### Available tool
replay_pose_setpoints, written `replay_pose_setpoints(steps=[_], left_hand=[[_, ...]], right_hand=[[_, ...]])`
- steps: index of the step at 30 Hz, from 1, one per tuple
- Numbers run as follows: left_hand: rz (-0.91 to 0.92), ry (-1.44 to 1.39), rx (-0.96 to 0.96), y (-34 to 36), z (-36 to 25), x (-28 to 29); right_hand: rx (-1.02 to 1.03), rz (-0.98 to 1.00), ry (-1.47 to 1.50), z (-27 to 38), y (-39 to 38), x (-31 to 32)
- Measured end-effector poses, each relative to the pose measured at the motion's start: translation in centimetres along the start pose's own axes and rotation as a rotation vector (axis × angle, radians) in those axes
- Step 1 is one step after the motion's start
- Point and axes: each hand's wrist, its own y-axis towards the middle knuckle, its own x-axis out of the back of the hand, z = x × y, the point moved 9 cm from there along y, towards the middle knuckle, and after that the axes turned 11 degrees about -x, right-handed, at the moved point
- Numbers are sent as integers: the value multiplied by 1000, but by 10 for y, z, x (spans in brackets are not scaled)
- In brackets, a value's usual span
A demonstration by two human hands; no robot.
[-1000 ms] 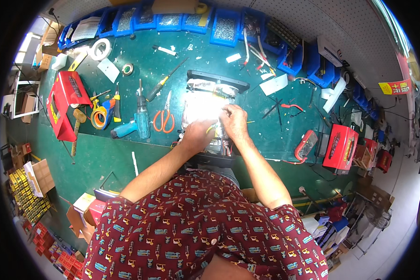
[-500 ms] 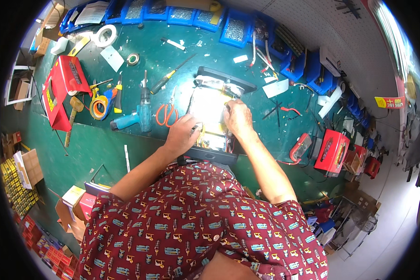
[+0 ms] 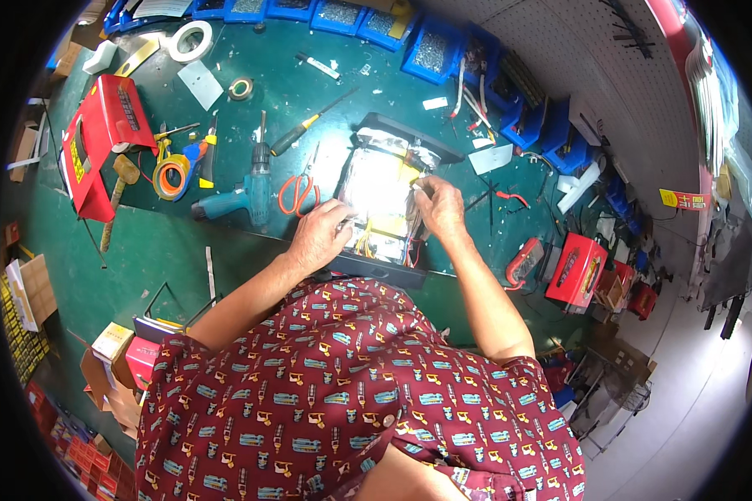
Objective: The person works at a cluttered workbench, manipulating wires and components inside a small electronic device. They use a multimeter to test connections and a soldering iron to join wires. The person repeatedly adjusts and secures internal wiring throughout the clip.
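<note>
In front of me on the green bench an opened electronic unit (image 3: 376, 271) lies, with black end panels, a glaring silvery inside, yellow patches and thin wires near its front end. My left hand (image 3: 319, 234) is at the unit's left edge, fingers curled together; its fingertips are lost in the glare. At the right edge, my right hand (image 3: 441, 207) pinches with thumb and forefinger beside the wires; what sits between them is too small to make out. Orange-handled scissors (image 3: 298, 197) lie just left of the unit, beside a teal power drill (image 3: 257, 188).
A yellow-and-black screwdriver (image 3: 297, 136) lies beyond the drill. Farther left are a mallet (image 3: 125, 171), an orange tape roll (image 3: 172, 178) and a red metal cover (image 3: 124, 113). Right of me sit a red meter (image 3: 524, 260) and a red box (image 3: 576, 269). Blue bins (image 3: 433, 52) line the back.
My view has shifted slightly. My right hand has drawn back a little along the unit's right edge, showing more of the wires. My left hand stays at the left edge.
</note>
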Motion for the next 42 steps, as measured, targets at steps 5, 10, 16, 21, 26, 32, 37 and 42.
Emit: replay_pose_setpoints(steps=[5,10,16,21,26,32,37,42], left_hand=[[73,-74,21,4,-7,-6],[154,-27,-97,-1,-19,-25],[201,25,-125,-14,-23,-45],[138,-43,-101,-10,-17,-42],[155,-106,18,-7,-12,-41],[17,-62,55,61,6,-26],[83,123,39,105,19,-40],[163,157,-51,104,22,-49]], right_hand=[[-174,137,526,-30,-12,-6],[-256,219,654,-24,-25,-4],[-259,211,517,-16,-25,2],[-293,235,560,-19,-20,-2],[-310,193,624,-27,-19,-8],[-144,114,401,-11,-13,-3],[-230,149,489,-23,-9,-15],[-67,85,262,1,-4,-5]])
